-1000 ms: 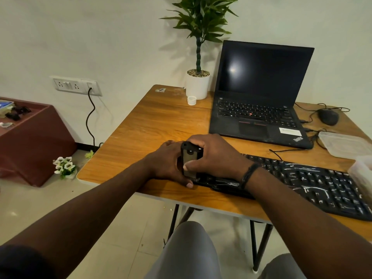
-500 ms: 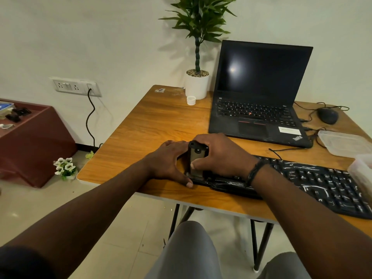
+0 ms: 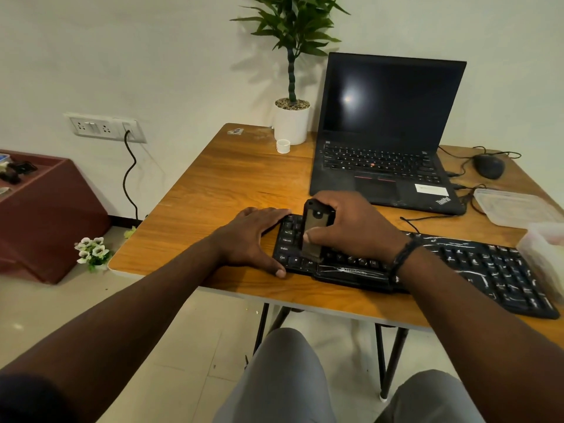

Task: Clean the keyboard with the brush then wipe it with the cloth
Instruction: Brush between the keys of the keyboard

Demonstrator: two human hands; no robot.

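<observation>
A black keyboard (image 3: 476, 267) with white streaks on its keys lies along the near edge of the wooden table (image 3: 232, 184). My right hand (image 3: 351, 227) grips a small black brush (image 3: 314, 230), held upright with its lower end on the keys at the keyboard's left part. My left hand (image 3: 253, 236) lies flat against the keyboard's left end, fingers spread, thumb at the front corner. No cloth is visible.
An open black laptop (image 3: 384, 138) stands behind the keyboard. A mouse (image 3: 488, 166) with cables and clear plastic containers (image 3: 515, 206) sit at the right. A potted plant (image 3: 291, 117) and a small white cap (image 3: 283, 146) are at the back.
My right hand has slid the brush to the right along the keyboard, uncovering the leftmost keys. My left hand stays at the keyboard's left end.
</observation>
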